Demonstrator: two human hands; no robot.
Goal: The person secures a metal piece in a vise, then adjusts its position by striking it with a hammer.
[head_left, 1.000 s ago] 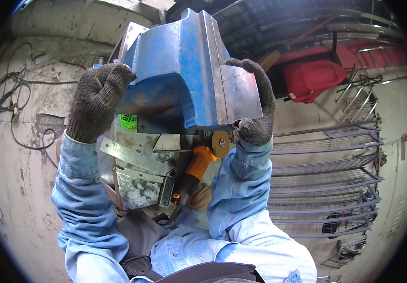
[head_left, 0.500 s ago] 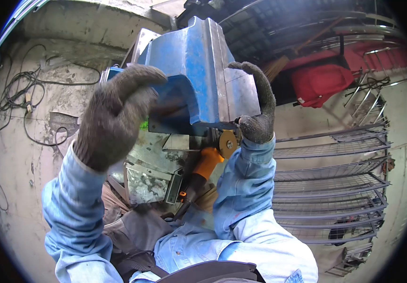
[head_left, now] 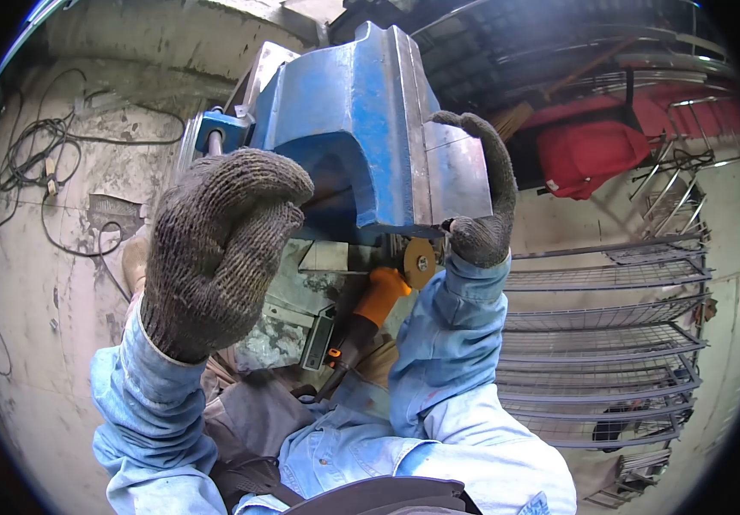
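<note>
A blue metal vise-like block (head_left: pixel 318 94) stands at the top centre, with a bare grey metal plate (head_left: pixel 456 176) along its right side. My gloved right hand (head_left: pixel 494 193) spans this plate's right end, fingertips at the upper edge and thumb at the lower corner. In front of the block's left part is my gloved left hand (head_left: pixel 224 249), its fingers curled and pressed together; whatever they hold is hidden. Just beyond it, a short metal rod (head_left: pixel 215 142) shows at a blue bracket.
Below the block lies an orange and black grinder (head_left: pixel 379 296) with a tan disc (head_left: pixel 419 263). Black cables (head_left: pixel 31 163) lie on the floor at left. Wire racks (head_left: pixel 602 343) are stacked at right, beneath a red bag (head_left: pixel 589 154).
My left hand has moved slightly right and down, and its fingers are closer together. The block and my right hand on the plate appear slightly further right in view.
</note>
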